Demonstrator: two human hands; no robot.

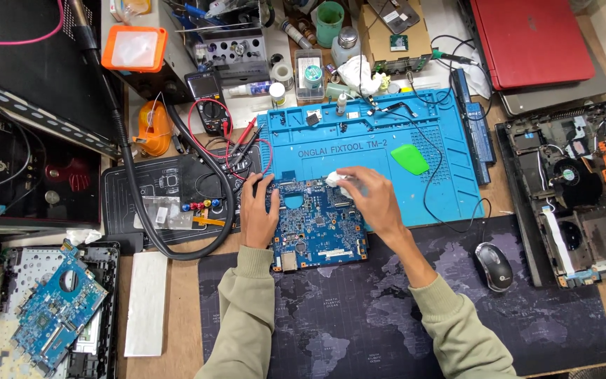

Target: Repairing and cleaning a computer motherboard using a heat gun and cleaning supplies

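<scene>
A blue circuit board [317, 228] lies at the front edge of a blue work mat [387, 140]. My left hand [257, 210] rests flat on the board's left edge, fingers spread, holding it down. My right hand [373, 200] is over the board's upper right part, its fingers closed on a small white wad [334, 180] that touches the board. A green plastic pry pick [409, 159] lies on the mat to the right of my right hand.
A dark desk mat [541, 309] and a mouse [494, 265] sit in front right. An opened laptop chassis [576, 189] and a red laptop [527, 38] are at right. A multimeter [208, 102], bottles and a second blue board [57, 312] are at left.
</scene>
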